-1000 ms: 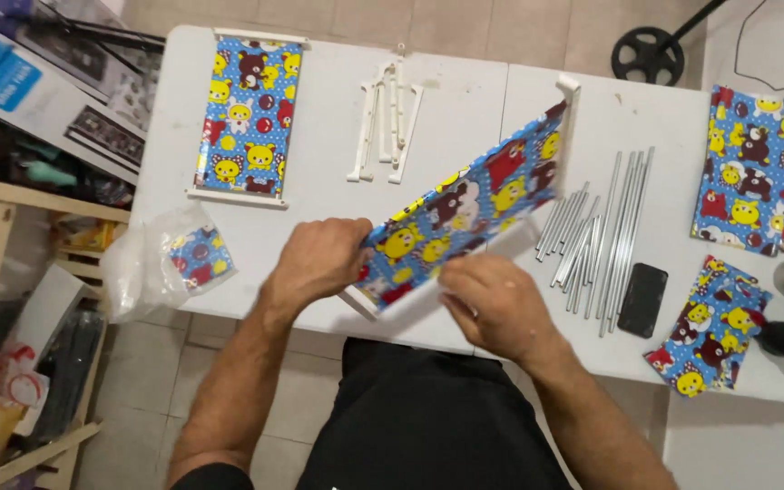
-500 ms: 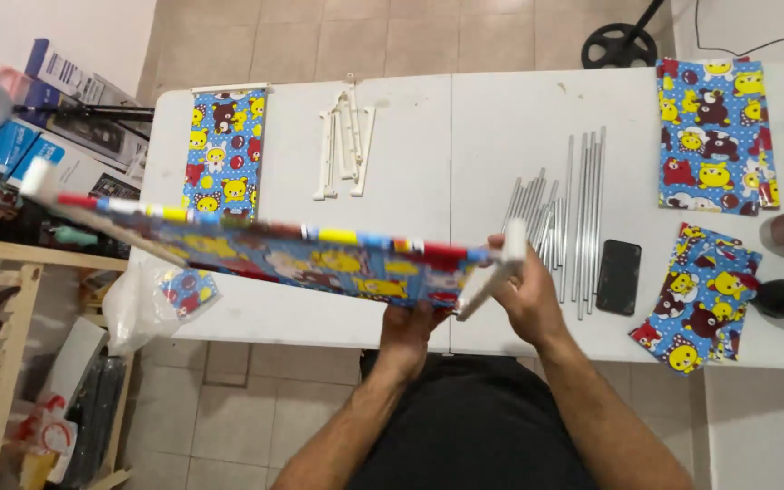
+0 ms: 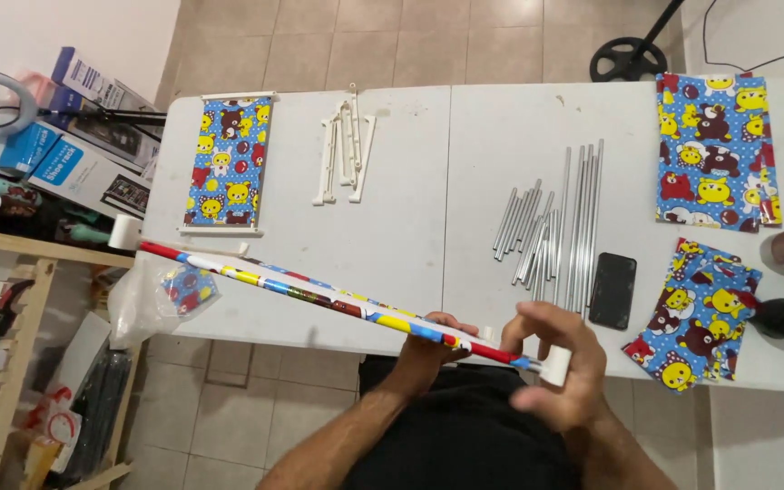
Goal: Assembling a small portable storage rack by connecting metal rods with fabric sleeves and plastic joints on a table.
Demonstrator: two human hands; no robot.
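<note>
Both hands, left hand (image 3: pixel 433 340) and right hand (image 3: pixel 557 377), grasp the near right end of a fabric shelf panel (image 3: pixel 319 298) seen edge-on. It is a thin, bright cartoon-print strip with white end caps, slanting far-left over the counter (image 3: pixel 410 227).

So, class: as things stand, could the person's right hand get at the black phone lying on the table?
Probably yes. The black phone lies flat on the white table, just beyond the right hand, with nothing between them. But that hand is gripping the end of the patterned fabric panel, so it would need to let go first.
</note>
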